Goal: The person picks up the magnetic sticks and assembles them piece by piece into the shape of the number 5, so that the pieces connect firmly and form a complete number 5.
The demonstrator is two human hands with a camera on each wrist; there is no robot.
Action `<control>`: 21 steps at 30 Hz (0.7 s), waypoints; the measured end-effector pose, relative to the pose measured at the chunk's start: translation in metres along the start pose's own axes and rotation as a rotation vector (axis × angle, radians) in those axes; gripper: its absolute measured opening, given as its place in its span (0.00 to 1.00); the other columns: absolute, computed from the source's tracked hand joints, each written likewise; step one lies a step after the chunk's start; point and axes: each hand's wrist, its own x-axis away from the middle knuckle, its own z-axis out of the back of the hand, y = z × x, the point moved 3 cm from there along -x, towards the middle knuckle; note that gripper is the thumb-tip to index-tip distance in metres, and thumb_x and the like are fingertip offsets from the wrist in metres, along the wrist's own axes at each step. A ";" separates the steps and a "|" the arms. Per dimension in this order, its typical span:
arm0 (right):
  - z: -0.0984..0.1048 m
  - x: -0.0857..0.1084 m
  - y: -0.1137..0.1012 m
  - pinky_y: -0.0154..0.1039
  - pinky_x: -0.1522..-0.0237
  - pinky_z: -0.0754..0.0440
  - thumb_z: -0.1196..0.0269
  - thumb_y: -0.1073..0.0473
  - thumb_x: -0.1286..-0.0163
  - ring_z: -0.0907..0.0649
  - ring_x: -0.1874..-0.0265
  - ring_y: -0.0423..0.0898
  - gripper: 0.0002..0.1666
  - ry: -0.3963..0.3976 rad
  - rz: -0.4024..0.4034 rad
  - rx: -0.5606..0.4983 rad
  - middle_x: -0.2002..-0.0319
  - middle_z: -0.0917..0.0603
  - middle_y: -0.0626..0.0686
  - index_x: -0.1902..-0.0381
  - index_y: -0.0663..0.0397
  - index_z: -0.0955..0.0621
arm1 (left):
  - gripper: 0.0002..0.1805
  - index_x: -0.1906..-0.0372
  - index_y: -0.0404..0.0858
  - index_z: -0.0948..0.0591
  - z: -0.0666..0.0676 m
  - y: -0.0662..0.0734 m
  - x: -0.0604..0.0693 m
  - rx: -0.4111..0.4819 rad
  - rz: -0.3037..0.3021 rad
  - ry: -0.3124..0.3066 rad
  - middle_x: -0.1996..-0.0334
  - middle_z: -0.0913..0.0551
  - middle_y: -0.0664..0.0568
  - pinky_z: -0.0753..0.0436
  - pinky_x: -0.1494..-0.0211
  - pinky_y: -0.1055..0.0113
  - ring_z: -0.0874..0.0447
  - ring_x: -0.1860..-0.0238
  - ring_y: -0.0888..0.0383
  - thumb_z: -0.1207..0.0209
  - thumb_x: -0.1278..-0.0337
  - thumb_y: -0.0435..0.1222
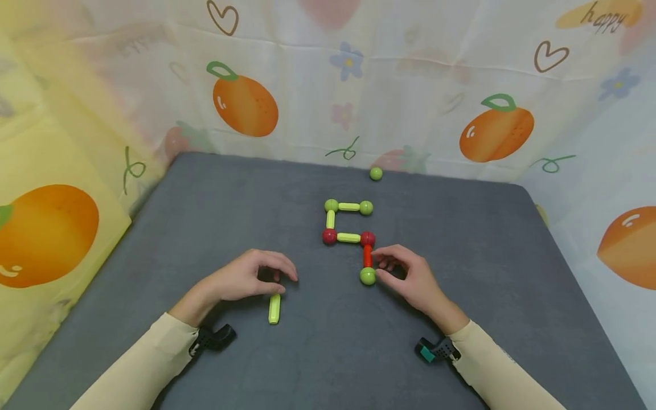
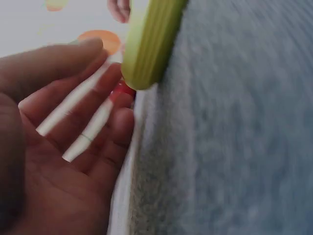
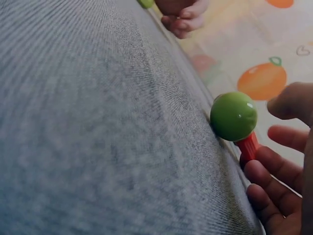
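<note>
In the head view my left hand (image 1: 254, 276), its fingers loosely bent, hovers just beyond a yellow-green rod (image 1: 274, 309). The left wrist view shows this rod (image 2: 151, 44) beside the fingers, with nothing gripped. My right hand (image 1: 407, 276) is to the right of a red rod (image 1: 368, 256) that joins a red ball (image 1: 367, 238) to a green ball (image 1: 367, 276). Its thumb stands apart from the green ball (image 3: 234, 116) in the right wrist view. Its fingertips are close beside the red rod (image 3: 248, 146); whether they touch it I cannot tell.
Yellow-green rods (image 1: 349, 237) continue the joined shape through another red ball (image 1: 329, 236) to two green balls (image 1: 331, 205). A loose green ball (image 1: 376, 173) lies at the back edge of the grey table (image 1: 230, 199). Printed curtains (image 1: 307, 102) hang behind and along the sides.
</note>
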 end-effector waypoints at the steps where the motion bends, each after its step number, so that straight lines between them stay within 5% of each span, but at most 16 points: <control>1: -0.001 0.000 0.000 0.39 0.53 0.16 0.26 0.67 0.28 0.16 0.57 0.48 0.19 -0.008 0.006 0.015 0.52 0.13 0.52 0.41 0.52 0.12 | 0.11 0.47 0.41 0.08 -0.001 -0.001 0.001 0.005 -0.014 -0.001 0.47 0.11 0.54 0.14 0.47 0.58 0.15 0.46 0.50 0.27 0.32 0.31; 4: -0.002 0.001 0.000 0.41 0.52 0.16 0.24 0.65 0.29 0.15 0.57 0.47 0.19 -0.027 0.022 0.033 0.53 0.13 0.50 0.42 0.50 0.11 | 0.11 0.47 0.41 0.08 -0.002 -0.003 0.006 0.016 -0.038 -0.025 0.46 0.11 0.52 0.15 0.46 0.59 0.15 0.44 0.51 0.27 0.31 0.32; 14: -0.002 0.000 -0.001 0.46 0.54 0.19 0.21 0.69 0.35 0.17 0.58 0.52 0.20 -0.034 0.057 0.050 0.54 0.12 0.52 0.46 0.51 0.10 | 0.15 0.46 0.46 0.07 0.003 -0.013 0.008 0.049 0.028 -0.220 0.40 0.13 0.55 0.31 0.26 0.60 0.26 0.32 0.51 0.22 0.37 0.40; 17: -0.004 -0.001 -0.008 0.50 0.54 0.19 0.21 0.73 0.38 0.17 0.59 0.59 0.20 -0.037 0.045 0.052 0.56 0.12 0.59 0.48 0.60 0.10 | 0.15 0.47 0.48 0.07 0.005 -0.012 0.010 0.047 0.021 -0.246 0.39 0.13 0.54 0.33 0.25 0.59 0.28 0.30 0.49 0.22 0.38 0.41; 21: -0.003 -0.001 -0.007 0.47 0.54 0.19 0.21 0.69 0.36 0.17 0.58 0.54 0.19 -0.041 0.060 0.055 0.55 0.12 0.55 0.47 0.55 0.09 | 0.11 0.52 0.48 0.06 0.004 -0.010 0.012 0.042 0.032 -0.236 0.40 0.13 0.54 0.32 0.25 0.57 0.27 0.31 0.49 0.21 0.39 0.40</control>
